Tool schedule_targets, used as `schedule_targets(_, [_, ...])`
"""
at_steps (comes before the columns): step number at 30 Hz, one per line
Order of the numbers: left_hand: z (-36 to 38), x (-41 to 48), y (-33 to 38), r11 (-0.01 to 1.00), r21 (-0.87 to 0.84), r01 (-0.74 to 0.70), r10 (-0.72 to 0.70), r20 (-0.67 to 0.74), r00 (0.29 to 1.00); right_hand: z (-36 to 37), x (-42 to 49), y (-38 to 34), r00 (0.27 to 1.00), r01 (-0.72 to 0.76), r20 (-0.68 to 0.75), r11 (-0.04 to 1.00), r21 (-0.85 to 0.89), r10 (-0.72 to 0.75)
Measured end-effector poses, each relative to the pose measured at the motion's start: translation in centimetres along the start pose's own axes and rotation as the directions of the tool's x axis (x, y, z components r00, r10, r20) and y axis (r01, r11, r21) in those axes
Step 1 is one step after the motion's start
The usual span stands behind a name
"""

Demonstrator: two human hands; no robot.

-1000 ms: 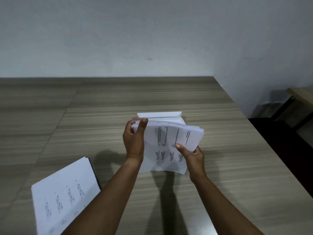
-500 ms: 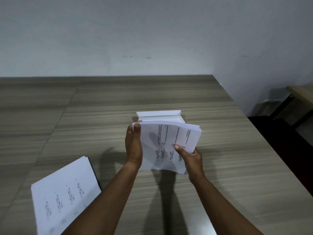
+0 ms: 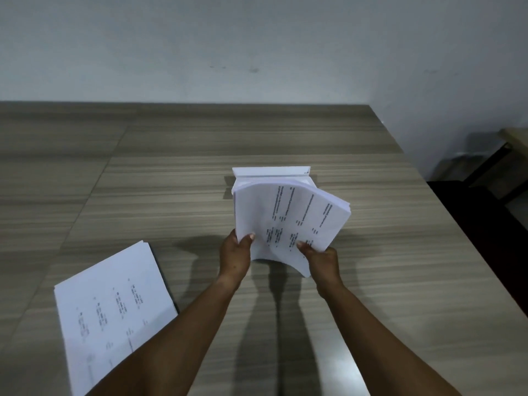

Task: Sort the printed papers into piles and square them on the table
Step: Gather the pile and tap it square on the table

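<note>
Gripping a fanned paper stack (image 3: 288, 221) by its near edge, left hand (image 3: 235, 257), right hand (image 3: 321, 260), forearms extended.

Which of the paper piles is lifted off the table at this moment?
The curved stack gripped by the left hand and right hand. The pile at the near left lies flat on the table, untouched.

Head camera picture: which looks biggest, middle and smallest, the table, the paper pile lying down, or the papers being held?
1. table, by far the largest.
2. and 3. flat pile and held papers look alike; the pile lies nearer the camera, so no ranking.
</note>
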State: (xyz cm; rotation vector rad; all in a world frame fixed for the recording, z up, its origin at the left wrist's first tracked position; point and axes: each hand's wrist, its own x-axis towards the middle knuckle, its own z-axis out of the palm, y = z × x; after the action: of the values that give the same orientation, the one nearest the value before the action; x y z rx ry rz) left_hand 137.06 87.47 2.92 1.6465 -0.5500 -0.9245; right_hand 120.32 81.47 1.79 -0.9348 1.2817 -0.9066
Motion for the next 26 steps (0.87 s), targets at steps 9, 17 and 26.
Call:
schedule_targets(9, [0.1, 1.1, -2.2, 0.996, 0.070, 0.047, -0.048, 0.004, 0.999, -0.3, 0.9, 1.9, 0.999, -0.048, -0.003, 0.999, -0.013, 0.048])
schedule_targets(17, [0.2, 2.4, -3.2, 0.978, 0.179, 0.107, -0.106, -0.017, 0.994, -0.9, 2.4, 2.0, 0.999, -0.035, 0.022, 0.990, -0.134, 0.038])
schedule_targets(26, [1.1, 2.8, -5.7, 0.858, 0.463, 0.223, -0.276, 0.049, 0.960, -2.6, 4.0, 5.1, 0.966, -0.250, -0.044, 0.874, -0.417, 0.255])
